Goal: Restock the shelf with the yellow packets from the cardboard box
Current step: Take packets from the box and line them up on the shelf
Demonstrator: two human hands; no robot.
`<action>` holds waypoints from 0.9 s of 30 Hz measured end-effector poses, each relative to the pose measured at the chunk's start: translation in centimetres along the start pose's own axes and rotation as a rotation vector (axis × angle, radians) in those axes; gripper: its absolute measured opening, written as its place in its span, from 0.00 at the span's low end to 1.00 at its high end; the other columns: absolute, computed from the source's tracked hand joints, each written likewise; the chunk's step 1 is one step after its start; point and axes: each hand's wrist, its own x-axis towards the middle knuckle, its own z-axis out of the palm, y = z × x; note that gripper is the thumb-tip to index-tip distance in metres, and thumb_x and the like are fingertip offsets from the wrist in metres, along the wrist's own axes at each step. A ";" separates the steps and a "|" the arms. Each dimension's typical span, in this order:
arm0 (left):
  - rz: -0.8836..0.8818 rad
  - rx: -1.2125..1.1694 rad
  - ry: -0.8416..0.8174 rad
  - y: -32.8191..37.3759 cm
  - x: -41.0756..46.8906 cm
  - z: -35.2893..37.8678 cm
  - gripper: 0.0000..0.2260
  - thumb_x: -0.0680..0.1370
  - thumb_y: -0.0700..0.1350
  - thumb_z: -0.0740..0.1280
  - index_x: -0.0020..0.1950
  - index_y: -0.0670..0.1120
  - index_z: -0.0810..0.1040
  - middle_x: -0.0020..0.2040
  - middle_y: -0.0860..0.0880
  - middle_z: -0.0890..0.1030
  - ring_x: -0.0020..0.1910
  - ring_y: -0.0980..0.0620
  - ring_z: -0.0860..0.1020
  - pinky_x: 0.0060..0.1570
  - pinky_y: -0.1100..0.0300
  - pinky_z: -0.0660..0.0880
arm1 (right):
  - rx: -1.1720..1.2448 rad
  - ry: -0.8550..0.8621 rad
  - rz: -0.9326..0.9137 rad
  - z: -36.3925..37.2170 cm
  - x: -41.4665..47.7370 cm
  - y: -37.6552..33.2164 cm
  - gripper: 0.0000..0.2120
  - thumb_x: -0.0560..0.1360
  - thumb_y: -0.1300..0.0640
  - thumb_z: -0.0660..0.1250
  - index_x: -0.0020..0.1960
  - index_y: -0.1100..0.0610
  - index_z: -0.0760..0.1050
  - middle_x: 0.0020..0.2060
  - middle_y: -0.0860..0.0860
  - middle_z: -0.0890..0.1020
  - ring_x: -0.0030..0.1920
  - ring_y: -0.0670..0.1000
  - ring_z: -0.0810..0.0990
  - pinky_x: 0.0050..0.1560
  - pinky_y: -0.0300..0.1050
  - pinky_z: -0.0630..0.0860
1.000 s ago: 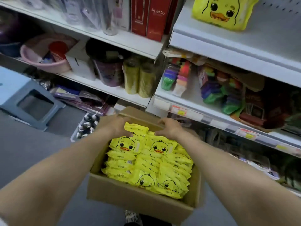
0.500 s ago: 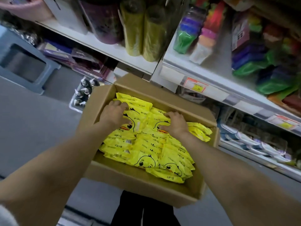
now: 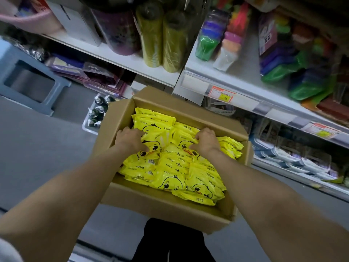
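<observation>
An open cardboard box [image 3: 166,203] sits low in front of me, filled with several yellow packets [image 3: 177,169] printed with a duck face. Both hands are inside the box at its far half. My left hand [image 3: 130,140] curls its fingers round the left side of a stack of yellow packets [image 3: 156,129]. My right hand [image 3: 205,141] grips the neighbouring packets [image 3: 184,138], fingers dug into them. The white shelf [image 3: 236,86] stands behind the box; its lower levels are in view.
Two yellowish rolls [image 3: 162,42] and coloured plastic cups [image 3: 221,36] stand on the shelf above the box. A grey step stool [image 3: 28,86] is on the floor at left, and a tray of small bottles [image 3: 96,114] beside the box. My dark trousers [image 3: 173,242] show below.
The view has tilted down, so the upper shelf with a yellow packet has left the frame. Both hands have moved from the box's far rim into the packets and curled round them.
</observation>
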 end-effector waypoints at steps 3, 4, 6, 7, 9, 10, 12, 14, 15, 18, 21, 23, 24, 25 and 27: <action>-0.036 -0.256 -0.109 -0.2 -1.5 -1.3 0.42 0.67 0.60 0.77 0.75 0.46 0.66 0.72 0.45 0.71 0.70 0.44 0.69 0.66 0.50 0.68 | 0.158 -0.095 0.005 -1.4 -1.9 1.1 0.21 0.75 0.46 0.74 0.58 0.61 0.76 0.54 0.56 0.79 0.59 0.59 0.76 0.50 0.47 0.72; -0.035 -0.329 -0.134 -0.1 -2.1 -2.0 0.43 0.67 0.58 0.78 0.76 0.44 0.65 0.74 0.45 0.68 0.72 0.44 0.68 0.67 0.52 0.67 | 0.205 -0.109 0.007 -2.0 -2.7 1.5 0.24 0.76 0.46 0.72 0.63 0.61 0.74 0.60 0.55 0.79 0.63 0.59 0.75 0.53 0.46 0.72; -0.004 -0.421 -0.150 0.3 -3.2 -3.4 0.44 0.67 0.55 0.79 0.76 0.42 0.63 0.75 0.44 0.66 0.73 0.44 0.66 0.69 0.54 0.65 | 0.313 -0.091 0.020 -3.4 -5.0 1.9 0.29 0.77 0.47 0.71 0.72 0.60 0.69 0.69 0.55 0.75 0.69 0.58 0.72 0.63 0.47 0.70; 0.019 -0.457 -0.139 0.7 -3.9 -4.2 0.44 0.67 0.54 0.79 0.76 0.41 0.63 0.76 0.44 0.65 0.74 0.44 0.65 0.69 0.54 0.64 | 0.361 -0.071 0.021 -4.2 -6.0 2.1 0.27 0.77 0.47 0.71 0.71 0.58 0.71 0.67 0.54 0.77 0.67 0.57 0.74 0.64 0.46 0.71; 0.053 -0.497 -0.107 1.7 -5.4 -6.0 0.44 0.67 0.53 0.79 0.77 0.41 0.62 0.76 0.44 0.65 0.74 0.44 0.65 0.69 0.54 0.64 | 0.454 -0.039 0.010 -5.7 -8.2 2.5 0.19 0.76 0.47 0.73 0.63 0.55 0.76 0.57 0.50 0.82 0.56 0.52 0.81 0.55 0.43 0.76; 0.071 -0.503 -0.095 2.3 -6.2 -7.1 0.43 0.67 0.53 0.79 0.76 0.42 0.63 0.76 0.45 0.66 0.73 0.44 0.66 0.69 0.53 0.65 | 0.530 -0.025 0.002 -6.6 -9.4 2.5 0.16 0.74 0.49 0.74 0.59 0.53 0.78 0.51 0.47 0.83 0.50 0.48 0.82 0.49 0.39 0.77; 0.115 -0.507 -0.093 3.4 -7.6 -9.3 0.41 0.67 0.52 0.79 0.75 0.43 0.67 0.72 0.46 0.71 0.70 0.44 0.70 0.68 0.53 0.69 | 0.675 0.014 -0.018 -8.3 -11.6 2.4 0.15 0.71 0.53 0.78 0.55 0.50 0.79 0.47 0.45 0.85 0.45 0.46 0.83 0.44 0.37 0.78; 0.210 -0.498 -0.064 4.6 -9.0 -11.7 0.35 0.64 0.54 0.81 0.68 0.46 0.76 0.63 0.48 0.79 0.64 0.45 0.76 0.64 0.52 0.73 | 0.731 0.067 -0.035 -10.4 -13.5 2.4 0.16 0.68 0.57 0.80 0.53 0.50 0.80 0.46 0.46 0.85 0.47 0.49 0.84 0.44 0.37 0.79; 0.257 -0.481 -0.046 5.3 -9.8 -12.9 0.32 0.62 0.54 0.82 0.64 0.47 0.79 0.59 0.49 0.82 0.60 0.45 0.79 0.62 0.51 0.75 | 0.736 0.085 -0.055 -11.6 -14.4 2.5 0.16 0.68 0.59 0.80 0.54 0.51 0.80 0.46 0.47 0.85 0.47 0.48 0.84 0.43 0.34 0.78; 0.322 -0.407 -0.016 7.8 -12.8 -17.3 0.26 0.67 0.53 0.79 0.61 0.42 0.80 0.56 0.48 0.82 0.57 0.46 0.79 0.59 0.54 0.75 | 0.733 0.164 -0.078 -15.8 -17.9 2.9 0.14 0.69 0.59 0.80 0.50 0.50 0.79 0.43 0.45 0.85 0.36 0.36 0.82 0.34 0.27 0.74; 0.385 -0.363 0.003 10.1 -15.7 -22.0 0.21 0.68 0.51 0.79 0.55 0.42 0.81 0.51 0.47 0.84 0.49 0.47 0.83 0.51 0.56 0.78 | 0.724 0.239 -0.093 -19.7 -20.8 4.3 0.13 0.67 0.55 0.81 0.47 0.48 0.80 0.42 0.45 0.85 0.37 0.36 0.83 0.39 0.32 0.78; 0.445 -0.350 0.025 11.4 -17.5 -25.1 0.16 0.66 0.49 0.80 0.49 0.44 0.83 0.44 0.47 0.86 0.42 0.48 0.85 0.46 0.55 0.80 | 0.738 0.296 -0.098 -22.3 -22.7 5.0 0.16 0.65 0.53 0.83 0.50 0.51 0.82 0.44 0.48 0.87 0.45 0.47 0.86 0.52 0.48 0.82; 0.466 -0.344 0.037 12.0 -18.2 -26.5 0.16 0.66 0.48 0.80 0.49 0.44 0.83 0.42 0.47 0.86 0.40 0.48 0.85 0.44 0.55 0.81 | 0.752 0.316 -0.103 -23.6 -23.6 5.2 0.18 0.64 0.55 0.82 0.51 0.52 0.82 0.45 0.49 0.87 0.47 0.51 0.87 0.55 0.53 0.82; 0.489 -0.343 0.040 12.7 -19.1 -28.0 0.16 0.66 0.46 0.80 0.50 0.43 0.83 0.41 0.48 0.86 0.39 0.49 0.85 0.40 0.56 0.80 | 0.765 0.338 -0.122 -24.9 -24.5 5.5 0.18 0.65 0.57 0.82 0.53 0.53 0.82 0.45 0.50 0.88 0.47 0.53 0.87 0.55 0.56 0.82; 0.522 -0.330 0.053 14.3 -20.9 -30.8 0.16 0.67 0.44 0.79 0.52 0.43 0.81 0.39 0.49 0.86 0.36 0.50 0.85 0.36 0.58 0.79 | 0.785 0.386 -0.157 -27.6 -26.0 5.9 0.17 0.66 0.60 0.81 0.53 0.55 0.82 0.45 0.52 0.87 0.46 0.55 0.87 0.53 0.56 0.83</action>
